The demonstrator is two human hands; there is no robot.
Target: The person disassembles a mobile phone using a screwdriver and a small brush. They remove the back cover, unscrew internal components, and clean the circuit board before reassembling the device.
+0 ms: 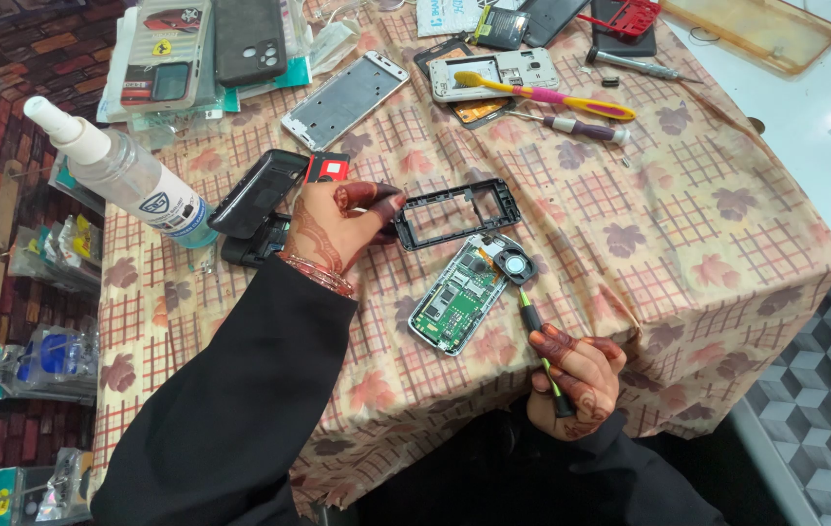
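An opened small phone with a green circuit board (458,297) lies on the patterned tablecloth (688,214). My right hand (576,375) grips a green-and-black screwdriver (537,336) whose tip rests at the phone's upper end, by a round speaker part (512,265). My left hand (342,226) rests on the cloth, fingers touching the left end of a black plastic phone frame (456,211). A black back cover (258,193) lies just left of that hand.
A clear spray bottle (123,173) lies at the left. Phone cases (203,47), a silver frame (342,99), a toothbrush (542,93), screwdrivers (571,126) and another opened phone (493,73) fill the far side. The table edge drops off at the right.
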